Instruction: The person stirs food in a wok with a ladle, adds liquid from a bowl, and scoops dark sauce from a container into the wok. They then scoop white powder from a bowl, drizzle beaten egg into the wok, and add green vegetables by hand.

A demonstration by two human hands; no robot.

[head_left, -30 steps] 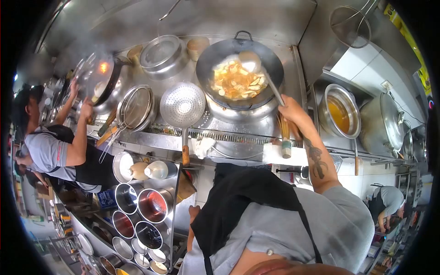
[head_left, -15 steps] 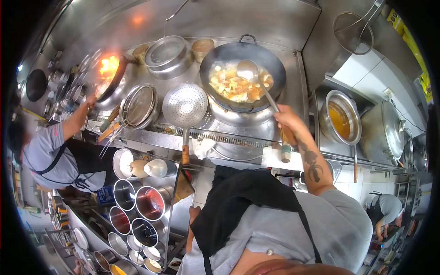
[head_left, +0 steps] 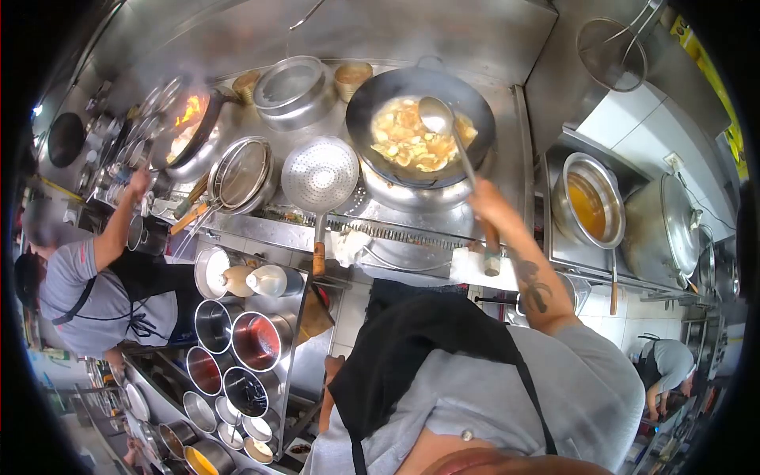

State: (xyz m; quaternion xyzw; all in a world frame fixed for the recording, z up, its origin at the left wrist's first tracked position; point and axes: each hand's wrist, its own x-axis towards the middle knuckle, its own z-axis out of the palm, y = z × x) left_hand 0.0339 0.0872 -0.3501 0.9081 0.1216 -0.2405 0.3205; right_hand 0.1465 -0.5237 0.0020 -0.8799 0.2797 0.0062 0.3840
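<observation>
My right hand [head_left: 490, 204] is wrapped round the handle of a ladle [head_left: 435, 115], whose bowl is in the food at the right of the wok. Sliced pale pieces of food [head_left: 408, 138] lie in a yellowish broth inside the black wok [head_left: 475, 87], and steam rises from it. The wok sits on a round metal burner ring [head_left: 419, 194]. My left hand [head_left: 334, 366] hangs low by my apron, near the sauce cart; its fingers are mostly hidden. Left of the wok rests a perforated skimmer [head_left: 320, 176] with a wooden grip.
On the left cart stand several sauce pots [head_left: 260, 340] and squeeze bottles [head_left: 269, 280]. A bowl of orange liquid [head_left: 587, 202] and a large lidded pot [head_left: 661, 229] are at right. A co-worker [head_left: 95, 285] tends a flaming wok [head_left: 194, 134] at far left. White cloths [head_left: 348, 245] lie along the stove's front edge.
The ladle bowl has shifted slightly right and up in the wok, and the food has moved about. The co-worker's flame has shrunk, and that arm has dropped a little.
</observation>
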